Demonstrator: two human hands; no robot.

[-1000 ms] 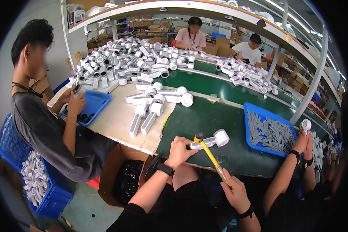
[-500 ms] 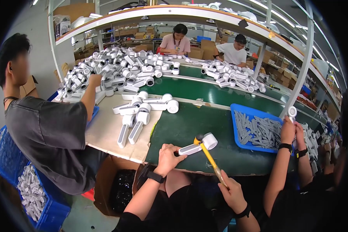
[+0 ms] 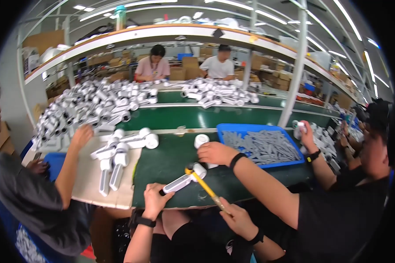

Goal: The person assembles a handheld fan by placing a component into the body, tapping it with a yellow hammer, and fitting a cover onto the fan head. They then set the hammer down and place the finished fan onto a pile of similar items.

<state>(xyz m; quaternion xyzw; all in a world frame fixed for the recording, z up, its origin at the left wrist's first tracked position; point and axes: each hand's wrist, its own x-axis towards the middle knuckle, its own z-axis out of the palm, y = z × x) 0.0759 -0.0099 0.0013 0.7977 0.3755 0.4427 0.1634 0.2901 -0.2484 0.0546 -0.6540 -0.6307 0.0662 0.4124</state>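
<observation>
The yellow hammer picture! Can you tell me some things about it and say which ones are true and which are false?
1. The person's right grip holds a yellow-handled hammer. True.
2. The person's left grip is empty. False: it holds the handle end of a white round-headed device.
3. The blue tray is full of hammers. False: it holds thin gray strips.
4. A co-worker's hand is at another white device. True.
5. The beige sheet lies to the right of the green work surface. False: it lies to the left.
</observation>
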